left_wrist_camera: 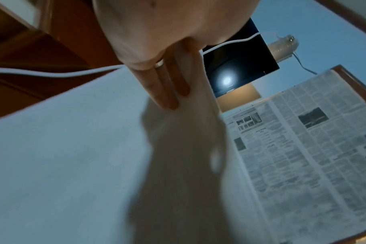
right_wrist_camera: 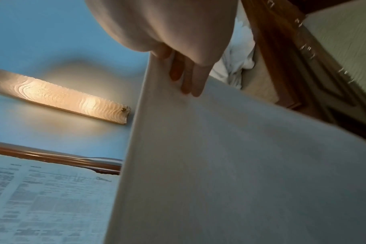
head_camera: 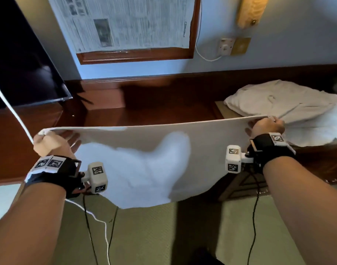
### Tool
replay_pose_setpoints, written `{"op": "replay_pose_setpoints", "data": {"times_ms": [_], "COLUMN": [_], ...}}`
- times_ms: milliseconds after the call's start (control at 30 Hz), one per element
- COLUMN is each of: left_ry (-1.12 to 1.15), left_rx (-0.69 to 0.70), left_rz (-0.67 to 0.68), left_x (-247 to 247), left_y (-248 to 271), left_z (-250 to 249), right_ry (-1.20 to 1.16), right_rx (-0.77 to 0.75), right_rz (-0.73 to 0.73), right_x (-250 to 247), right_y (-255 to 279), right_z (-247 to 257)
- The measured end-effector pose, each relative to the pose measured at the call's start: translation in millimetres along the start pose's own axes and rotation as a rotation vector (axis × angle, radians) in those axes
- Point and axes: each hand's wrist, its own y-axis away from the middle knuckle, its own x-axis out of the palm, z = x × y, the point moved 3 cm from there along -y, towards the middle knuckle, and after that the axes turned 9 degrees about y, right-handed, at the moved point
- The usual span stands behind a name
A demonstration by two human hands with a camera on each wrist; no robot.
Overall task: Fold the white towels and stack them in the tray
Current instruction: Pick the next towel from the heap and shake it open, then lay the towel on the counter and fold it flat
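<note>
My left hand (head_camera: 54, 142) pinches the white towel (head_camera: 144, 159) at its nine o'clock corner; the cloth hangs spread in the air between my grips; my right hand (head_camera: 267, 127) clamps the three o'clock corner, near a towel pile (head_camera: 282, 104).

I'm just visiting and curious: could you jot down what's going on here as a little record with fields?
Activity: a person holds a white towel stretched out in the air, not yet folded
Left hand: pinches the towel's top left corner, other fingers straight against the cloth
Right hand: grips the top right corner
Towel state: top edge taut between the hands, the rest hanging down
Other towels: a crumpled white pile lies to the right
Tray: not clearly visible
Background: newspaper sheet on the wall, lit wall lamp, dark wooden furniture
</note>
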Motion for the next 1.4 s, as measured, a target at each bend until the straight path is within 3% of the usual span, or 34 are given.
{"op": "replay_pose_setpoints", "data": {"times_ms": [133, 367, 633, 733, 833, 933, 1000, 1067, 1200, 1300, 1400], "left_ry": [0.078, 0.040, -0.072, -0.260, -0.902, -1.601, -1.933, -2.012, -2.056, -1.976, -1.832], "left_rx": [-0.094, -0.197, -0.119, -0.079, -0.018, -0.109, -0.131, -0.125, -0.079, 0.051, 0.037], "left_rz": [0.035, -0.011, -0.051, 0.055, 0.247, 0.607, 0.734, 0.756, 0.749, 0.794, 0.792], "left_x": [35, 104, 210, 231, 206, 147, 110, 94, 124, 159, 175], "left_y": [-16, -92, -198, -226, -232, -203, -181, -177, -222, -270, -273], "left_z": [-5, 11, 49, 92, 165, 239, 263, 272, 272, 273, 274], "right_ry": [-0.210, -0.238, -0.223, 0.048, 0.564, 1.222, 1.532, 1.588, 1.596, 1.559, 1.549], "right_rx": [0.072, 0.115, 0.102, -0.014, -0.234, -0.593, -0.661, -0.648, -0.706, -0.713, -0.663], "right_rz": [0.023, 0.101, 0.254, 0.388, 0.623, 0.937, 1.052, 1.091, 1.072, 1.025, 1.014], "right_x": [31, 136, 301, 349, 356, 323, 294, 284, 317, 365, 395], "right_y": [16, -30, -119, -143, -130, -89, -76, -73, -85, -105, -113], "right_z": [27, 34, 55, 19, -63, -147, -184, -194, -181, -172, -163]}}
